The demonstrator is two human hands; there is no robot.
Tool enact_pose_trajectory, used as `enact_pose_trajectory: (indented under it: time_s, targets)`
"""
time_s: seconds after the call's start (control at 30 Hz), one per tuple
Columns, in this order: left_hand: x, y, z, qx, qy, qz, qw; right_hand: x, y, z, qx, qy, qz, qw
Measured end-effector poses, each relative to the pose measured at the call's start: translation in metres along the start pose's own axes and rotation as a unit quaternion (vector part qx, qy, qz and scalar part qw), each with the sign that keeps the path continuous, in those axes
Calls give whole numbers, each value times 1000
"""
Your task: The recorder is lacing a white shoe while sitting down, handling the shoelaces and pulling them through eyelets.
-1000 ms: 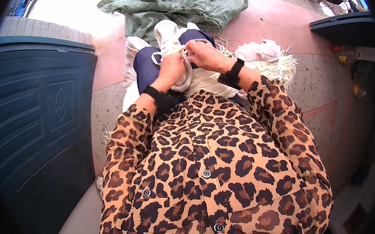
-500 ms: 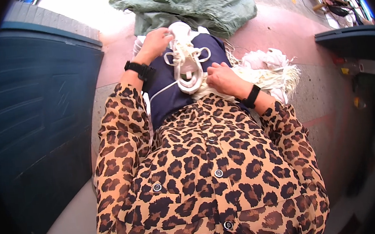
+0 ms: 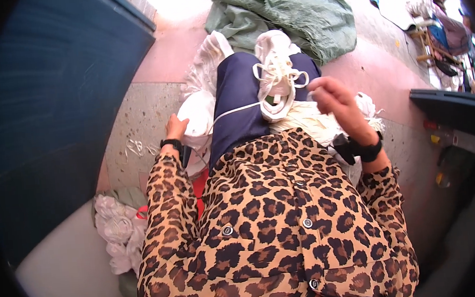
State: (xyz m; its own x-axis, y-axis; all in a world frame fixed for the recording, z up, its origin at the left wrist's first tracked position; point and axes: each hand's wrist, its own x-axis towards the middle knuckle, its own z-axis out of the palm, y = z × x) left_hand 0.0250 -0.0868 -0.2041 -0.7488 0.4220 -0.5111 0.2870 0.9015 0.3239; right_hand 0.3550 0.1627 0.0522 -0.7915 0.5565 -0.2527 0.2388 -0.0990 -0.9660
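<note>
A white lace-up sneaker (image 3: 275, 110) lies on my lap, its toe pointing away from me and its laces looped loosely over the front. One long white lace (image 3: 234, 111) runs from it across my left thigh. At my left side, my left hand (image 3: 177, 127) is against a white shoe-like item (image 3: 197, 113); its fingers are mostly hidden. My right hand (image 3: 336, 102) is raised to the right of the sneaker, fingers curled and slightly blurred. Something pale shows at its fingertips, too small to make out.
A bundle of cream laces (image 3: 308, 123) lies by my right thigh. Beyond my knees a green woven sheet (image 3: 299, 15) covers part of the floor. Dark blue panels (image 3: 61, 106) stand at left. Loose laces (image 3: 135, 147) and white crumpled items (image 3: 118, 227) lie at left.
My left hand has left the sneaker's toe and come back to the white item at my left side. My right hand has lifted outward, and the view has shifted left.
</note>
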Motion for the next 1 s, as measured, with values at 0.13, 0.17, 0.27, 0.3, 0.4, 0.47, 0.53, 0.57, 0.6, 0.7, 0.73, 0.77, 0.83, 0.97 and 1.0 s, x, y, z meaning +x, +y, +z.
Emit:
enact_pose_trajectory:
  time_s: [0.13, 0.17, 0.27, 0.3, 0.4, 0.47, 0.53, 0.57, 0.6, 0.7, 0.73, 0.77, 0.83, 0.97, 1.0]
  targets:
    - [-5, 4, 15, 114, 117, -60, 985, 1, -44, 0, 132, 22, -90, 987]
    - [3, -6, 15, 52, 42, -93, 993, 0, -53, 0, 138, 28, -102, 985]
    - [11, -51, 22, 20, -39, -55, 998, 0, -79, 0, 132, 20, -129, 983]
    - [10, -56, 18, 6, 28, -37, 999, 1, -83, -1, 120, 40, -132, 983]
    - [-16, -16, -47, -16, 251, -4, 968, 20, -80, -9, 135, 77, -83, 984]
    - [-33, -7, -87, 0, 400, 77, 913, 35, -63, -2, 170, -5, 5, 985]
    - [-53, 26, -112, -41, 464, 183, 866, 47, -47, 32, 111, -11, 111, 988]
    - [-67, 49, -122, -42, 462, 234, 854, 53, -39, 53, 103, -51, 132, 985]
    - [-83, 74, -132, -41, 461, 283, 840, 60, -35, 73, 95, -93, 151, 980]
    - [-127, 130, -132, -36, 385, 392, 835, 86, -20, 110, 9, -192, 167, 967]
    - [-137, 144, -129, -3, 375, 444, 814, 95, -19, 120, 17, -195, 155, 968]
    - [-143, 152, -123, -8, 364, 459, 811, 104, -18, 126, 36, -177, 167, 969]
    - [-148, 153, -117, -12, 325, 480, 814, 119, -3, 135, 44, -125, 155, 979]
    - [-141, 113, -137, -235, 144, 394, 877, 122, -4, 133, 100, -53, 117, 987]
    - [-137, 93, -148, -302, 123, 320, 890, 124, -7, 126, 123, -47, 109, 985]
